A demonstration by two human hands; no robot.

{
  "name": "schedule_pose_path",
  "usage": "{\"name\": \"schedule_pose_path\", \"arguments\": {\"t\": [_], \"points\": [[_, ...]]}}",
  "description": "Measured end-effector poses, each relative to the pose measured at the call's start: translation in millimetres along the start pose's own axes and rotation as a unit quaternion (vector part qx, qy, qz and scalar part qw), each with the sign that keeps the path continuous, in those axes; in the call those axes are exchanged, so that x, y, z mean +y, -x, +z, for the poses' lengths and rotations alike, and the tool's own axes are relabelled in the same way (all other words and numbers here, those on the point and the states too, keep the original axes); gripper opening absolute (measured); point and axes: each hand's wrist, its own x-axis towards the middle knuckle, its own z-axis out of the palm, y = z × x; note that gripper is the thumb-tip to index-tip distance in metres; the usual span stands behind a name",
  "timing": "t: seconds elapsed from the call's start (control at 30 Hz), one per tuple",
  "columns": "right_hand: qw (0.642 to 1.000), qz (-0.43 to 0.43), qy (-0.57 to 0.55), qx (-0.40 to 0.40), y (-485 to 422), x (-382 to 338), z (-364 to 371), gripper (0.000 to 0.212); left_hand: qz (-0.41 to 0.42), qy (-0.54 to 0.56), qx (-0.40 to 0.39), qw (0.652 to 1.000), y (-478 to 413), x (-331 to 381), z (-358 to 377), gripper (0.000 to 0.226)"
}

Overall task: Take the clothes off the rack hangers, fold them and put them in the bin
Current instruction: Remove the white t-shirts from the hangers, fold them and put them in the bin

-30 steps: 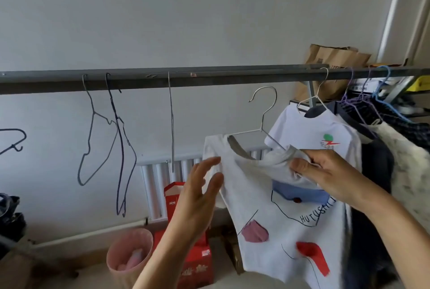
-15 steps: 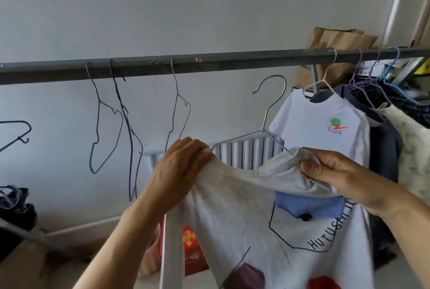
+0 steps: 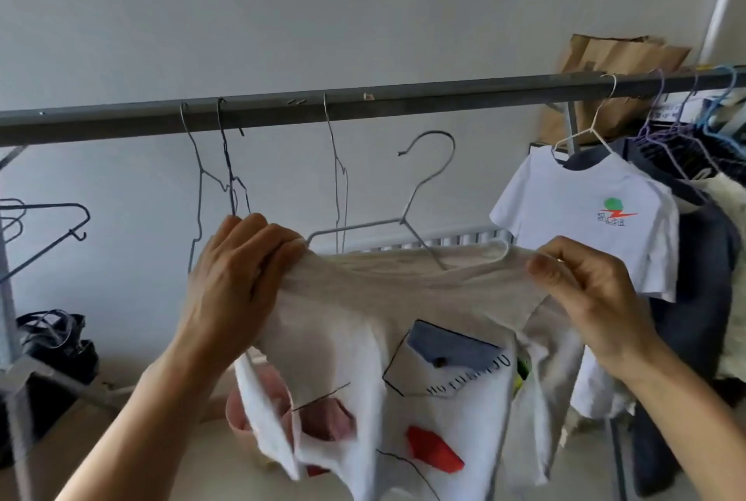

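Both hands are on the light grey T-shirt (image 3: 363,323), held up in front of the rail (image 3: 121,125). Left hand (image 3: 238,282) grips 1 shoulder, fingers curled over bunched fabric. Right hand (image 3: 593,298) pinches the other shoulder between thumb and fingers. The shirt is stretched between them, front to the camera: blue pocket flap with a dark outline, red and pink patches lower down (print text too blurred to read).

Silver hanger (image 3: 403,218) sits inside the neck opening, tilted. Its hook is below the rail, not on it. 1 arm end is at the left hand's knuckles, the other is close to the right thumb.

On the rail: 3 empty wire hangers (image 3: 336,177) left of centre, behind the left hand. Further right, a white T-shirt (image 3: 585,234) with a green and red logo hangs on its own hanger, then dark garments (image 3: 694,298) on purple and blue hangers.

Pink bin (image 3: 238,412) is on the floor, below and behind the held shirt, mostly hidden by its sleeve. Radiator (image 3: 460,240) stands against the wall behind the collar. Brown paper bag (image 3: 621,56) is behind the rail at right. Black hangers (image 3: 44,226) are at far left.
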Motion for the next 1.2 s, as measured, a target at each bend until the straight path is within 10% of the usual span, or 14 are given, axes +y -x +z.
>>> {"name": "schedule_pose_path", "arguments": {"t": [0.5, 1.0, 1.2], "points": [[0.992, -0.012, 0.107, -0.073, -1, 20, 24, 0.027, -0.122, 0.089, 0.074, 0.986, 11, 10, 1, 0.029], [0.863, -0.304, 0.397, -0.068, -7, 12, 22, 0.048, -0.214, 0.175, 0.055, 0.959, 4, 18, 0, 0.021], [0.899, -0.267, 0.345, -0.047, -5, 5, 30, 0.047, -0.150, 0.201, 0.015, 0.968, -2, 38, 8, 0.022]]}}
